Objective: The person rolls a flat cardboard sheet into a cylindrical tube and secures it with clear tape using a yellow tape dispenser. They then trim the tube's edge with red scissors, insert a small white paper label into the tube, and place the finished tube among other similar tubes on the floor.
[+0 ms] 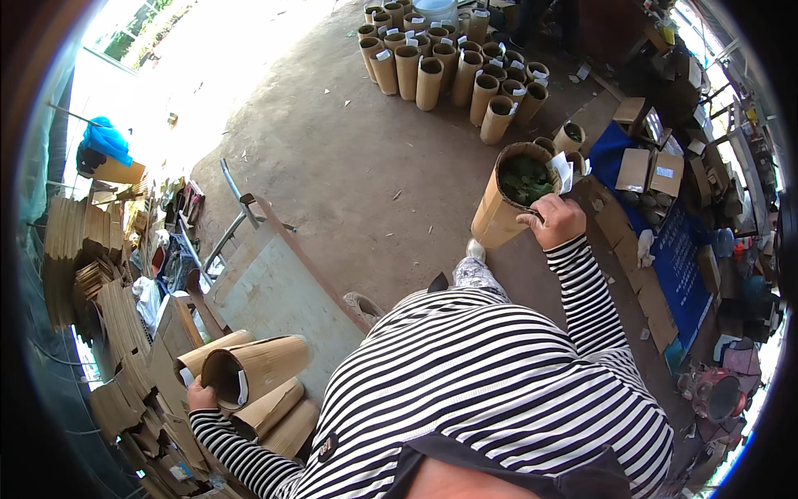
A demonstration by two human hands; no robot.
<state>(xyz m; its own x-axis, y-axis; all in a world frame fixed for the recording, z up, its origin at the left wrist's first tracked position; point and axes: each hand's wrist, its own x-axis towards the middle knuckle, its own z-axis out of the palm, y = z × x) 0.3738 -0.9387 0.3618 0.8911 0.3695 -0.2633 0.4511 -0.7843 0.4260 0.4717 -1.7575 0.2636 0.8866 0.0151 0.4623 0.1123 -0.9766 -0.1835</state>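
My right hand (559, 221) is closed on the near rim of a brown cardboard tube (495, 212), which leans a little. Green leafy matter (524, 180) shows inside it, and a white paper slip (563, 170) sticks up at the rim beside my fingers. On the left, my left hand (202, 395) grips the open end of another cardboard tube (278, 366), which lies on its side with a white strip inside its mouth. More tubes lie against it, one behind (199, 358) and others (284, 407) nearer to me.
Many upright cardboard tubes (429, 83) with white slips stand on the floor ahead. Flattened cardboard (79, 237) is stacked at the left, beside a pale tabletop (270, 287). A blue printed sheet (677, 258) and small boxes (633, 170) lie at the right.
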